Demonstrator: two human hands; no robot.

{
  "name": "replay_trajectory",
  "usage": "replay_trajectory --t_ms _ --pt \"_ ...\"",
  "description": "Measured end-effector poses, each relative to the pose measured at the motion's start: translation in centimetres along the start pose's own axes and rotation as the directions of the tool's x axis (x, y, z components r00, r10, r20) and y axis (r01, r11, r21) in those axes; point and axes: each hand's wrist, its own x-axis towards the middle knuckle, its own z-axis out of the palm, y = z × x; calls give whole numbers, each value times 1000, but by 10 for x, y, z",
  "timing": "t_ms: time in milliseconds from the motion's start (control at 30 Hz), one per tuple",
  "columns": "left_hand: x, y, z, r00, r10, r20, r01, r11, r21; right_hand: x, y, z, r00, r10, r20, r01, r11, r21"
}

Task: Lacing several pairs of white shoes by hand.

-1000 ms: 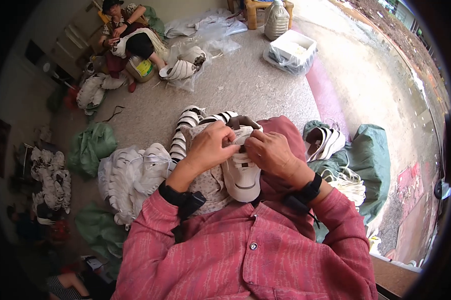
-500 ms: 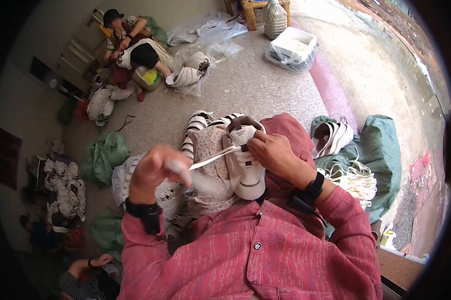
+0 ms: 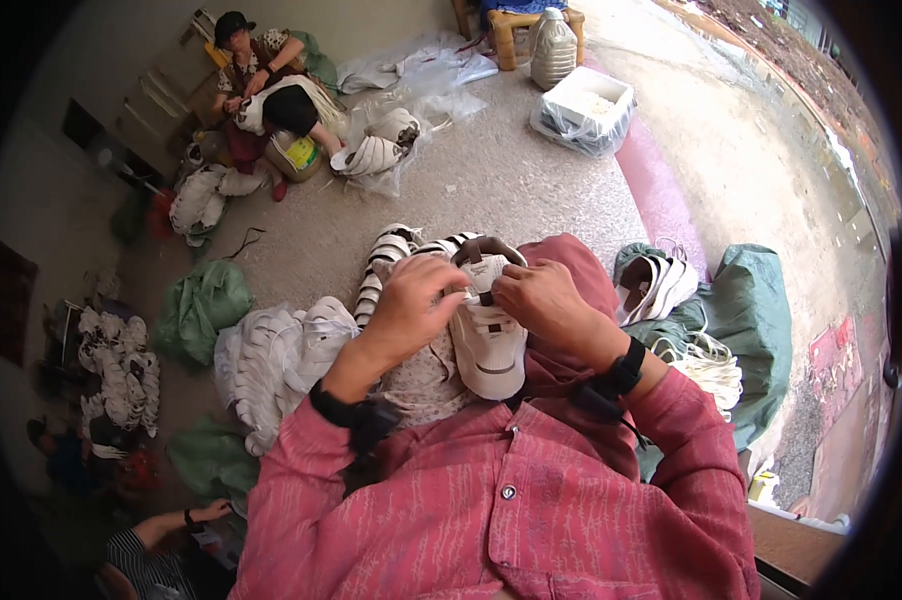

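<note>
A white-and-beige sneaker (image 3: pixel 489 345) with a brown collar rests in my lap, toe toward me. At its left side, by the lacing area, my left hand (image 3: pixel 411 308) has its fingers bent inward and fingertips together; what they pinch is hidden. From the right, my right hand (image 3: pixel 546 302) is closed on the sneaker's upper beside the tongue (image 3: pixel 486 270), thumb and forefinger at the eyelets. The lace is mostly covered by my fingers. Under the sneaker lies a flowered cloth (image 3: pixel 426 370) over my leg.
Bagged white shoe uppers (image 3: pixel 271 355) lie at my left, beside green bags (image 3: pixel 206 312). Striped uppers (image 3: pixel 376 270) stand beyond my knee. At right, white laces (image 3: pixel 706 370) and sneakers (image 3: pixel 656 285) rest on a green sack (image 3: pixel 756 320). A co-worker (image 3: pixel 271 75) sits far left; a white box (image 3: pixel 589 105) stands ahead.
My left hand has moved right from beside the sneaker to its lacing area; the white lace stretched between my hands no longer shows. My right hand stays at the eyelets.
</note>
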Motion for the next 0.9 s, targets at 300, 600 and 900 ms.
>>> replay_trajectory --t_ms 300,600,900 --pt "27 -5 28 974 33 222 -116 922 370 4 11 18 997 -67 -47 67 998 3" --pt "28 -12 34 954 117 276 -218 903 370 -5 4 28 992 36 -123 -45 996 -76" --pt "26 -10 22 666 607 433 -743 593 311 -19 7 -17 952 -284 119 292 955 -58"
